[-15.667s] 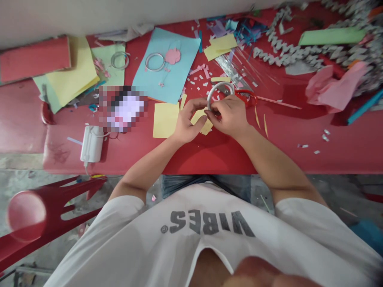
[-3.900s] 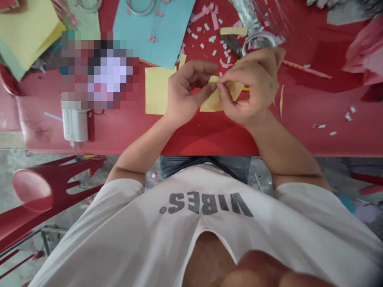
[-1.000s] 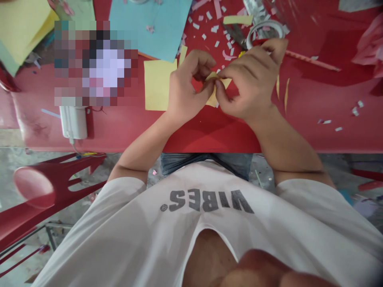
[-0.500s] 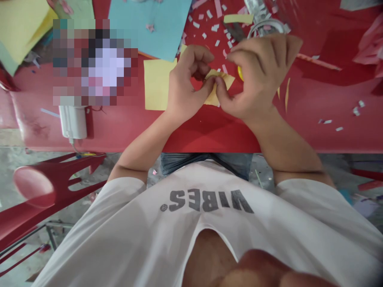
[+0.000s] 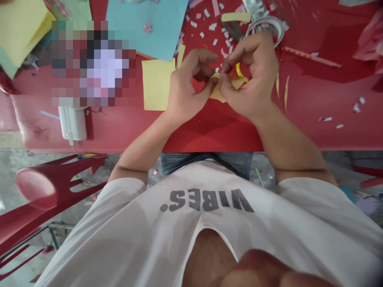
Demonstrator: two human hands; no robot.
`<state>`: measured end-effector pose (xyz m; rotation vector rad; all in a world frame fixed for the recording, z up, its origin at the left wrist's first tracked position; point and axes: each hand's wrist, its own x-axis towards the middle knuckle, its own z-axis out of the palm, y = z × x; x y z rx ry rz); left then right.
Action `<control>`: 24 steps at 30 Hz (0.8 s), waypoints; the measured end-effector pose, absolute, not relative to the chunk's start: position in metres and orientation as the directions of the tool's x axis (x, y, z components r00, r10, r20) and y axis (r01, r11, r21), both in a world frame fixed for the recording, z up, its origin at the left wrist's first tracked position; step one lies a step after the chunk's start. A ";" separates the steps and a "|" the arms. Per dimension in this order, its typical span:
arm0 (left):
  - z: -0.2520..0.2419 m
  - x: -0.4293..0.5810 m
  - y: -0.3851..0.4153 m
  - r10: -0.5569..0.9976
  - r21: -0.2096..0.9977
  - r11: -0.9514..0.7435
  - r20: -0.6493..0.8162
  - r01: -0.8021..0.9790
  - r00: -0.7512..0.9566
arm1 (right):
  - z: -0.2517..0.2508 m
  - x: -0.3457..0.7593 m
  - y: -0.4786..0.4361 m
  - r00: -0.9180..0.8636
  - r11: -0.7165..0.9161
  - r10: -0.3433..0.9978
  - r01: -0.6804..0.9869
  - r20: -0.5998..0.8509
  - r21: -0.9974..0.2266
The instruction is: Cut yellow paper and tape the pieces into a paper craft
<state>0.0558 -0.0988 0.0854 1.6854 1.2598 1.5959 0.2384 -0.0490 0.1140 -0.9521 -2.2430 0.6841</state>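
Note:
My left hand (image 5: 187, 85) and my right hand (image 5: 254, 79) meet over the red table (image 5: 209, 127), both pinching a small folded yellow paper piece (image 5: 218, 91) between thumb and forefinger. A yellow curved handle (image 5: 238, 70) shows just under my right fingers. A yellow paper square (image 5: 155, 83) lies flat just left of my left hand. A roll of clear tape (image 5: 266, 24) sits right behind my right hand.
A light blue sheet (image 5: 149, 28) lies at the back, with yellow and green sheets (image 5: 20, 28) at far left. Paper scraps (image 5: 214, 24) litter the table behind my hands. A white charger (image 5: 73, 121) sits at front left, pink paper (image 5: 369, 38) far right, a red chair (image 5: 44, 191) below.
My right fingers have curled in from a spread pose to a tighter pinch on the yellow piece. The hands stay together at the same spot.

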 end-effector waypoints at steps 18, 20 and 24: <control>0.037 0.017 -0.061 0.952 0.916 -0.206 0.268 0.343 -0.145 | 0.110 0.269 0.027 -0.399 0.576 0.815 0.640 0.421 -0.508; 0.038 0.013 -0.062 0.959 0.903 -0.190 0.255 0.386 -0.124 | 0.101 0.278 0.042 -0.378 0.492 0.859 0.794 0.344 -0.357; 0.045 0.005 -0.066 0.968 0.871 -0.145 0.223 0.470 -0.115 | 0.081 0.292 0.061 -0.470 0.528 0.846 0.805 0.252 -0.271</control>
